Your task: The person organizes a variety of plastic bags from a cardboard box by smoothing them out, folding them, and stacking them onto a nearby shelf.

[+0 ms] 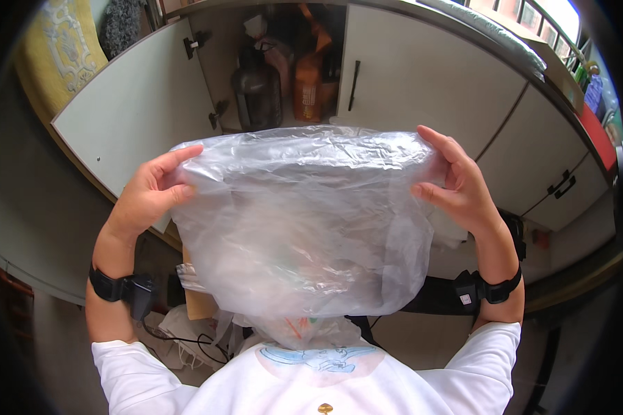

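A large clear plastic bag (311, 223) spreads wide in front of my chest, its upper part folded over into a shiny band. My left hand (158, 181) grips the bag's upper left corner, thumb below and fingers above. At the upper right corner my right hand (449, 176) holds it the same way. Below the wide bag, against my shirt, bunches another thin plastic bag (301, 329) with red and green marks. Whatever lies behind the cloudy film is blurred.
Ahead, an open cabinet door (135, 98) swings out to the left. Inside stand a dark bottle (258, 96) and an orange package (308, 88). A shut cabinet door (415, 78) is to the right. White bags (187, 332) and a black cable (174, 338) lie low at left.
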Demonstrator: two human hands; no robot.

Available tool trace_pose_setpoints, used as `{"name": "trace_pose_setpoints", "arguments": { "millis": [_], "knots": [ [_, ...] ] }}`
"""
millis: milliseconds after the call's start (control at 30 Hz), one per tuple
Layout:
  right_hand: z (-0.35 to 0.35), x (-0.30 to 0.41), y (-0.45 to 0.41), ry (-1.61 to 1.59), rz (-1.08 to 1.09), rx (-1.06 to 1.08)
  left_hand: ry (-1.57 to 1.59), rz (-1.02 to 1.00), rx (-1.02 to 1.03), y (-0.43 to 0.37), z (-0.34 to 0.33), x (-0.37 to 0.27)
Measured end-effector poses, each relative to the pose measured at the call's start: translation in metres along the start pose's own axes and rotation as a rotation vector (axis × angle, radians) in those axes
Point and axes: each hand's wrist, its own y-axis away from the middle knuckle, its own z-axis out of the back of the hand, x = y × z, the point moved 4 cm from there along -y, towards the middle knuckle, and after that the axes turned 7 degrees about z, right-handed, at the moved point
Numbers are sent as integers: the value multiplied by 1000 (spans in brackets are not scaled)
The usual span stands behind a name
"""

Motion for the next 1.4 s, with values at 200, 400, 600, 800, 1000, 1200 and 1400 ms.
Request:
{"name": "trace_pose_setpoints", "arguments": {
  "millis": [200, 400, 600, 800, 1000, 1200, 1400],
  "knots": [
    [16, 41, -5, 639, 159, -169, -117, 18, -80, 3, 4, -22],
    [29, 51, -14, -90, 201, -510, -549, -506, -464, 6, 14, -40],
    [35, 53, -28, 20, 245, -586, 242, -417, -439, -2, 18, -41],
    [41, -36, -44, -183, -327, -239, 163, -153, -344, -59, -10, 14],
    [11, -142, 20, -49, -817, -207, -301, 263, -315, -90, -31, 109],
    [-24, -123, 77, -535, -1065, -212, -737, -59, 68, -87, -73, 61],
    [-47, -115, 98, -688, -1021, -100, -1073, -252, 364, -59, -166, 47]
  ]
}}
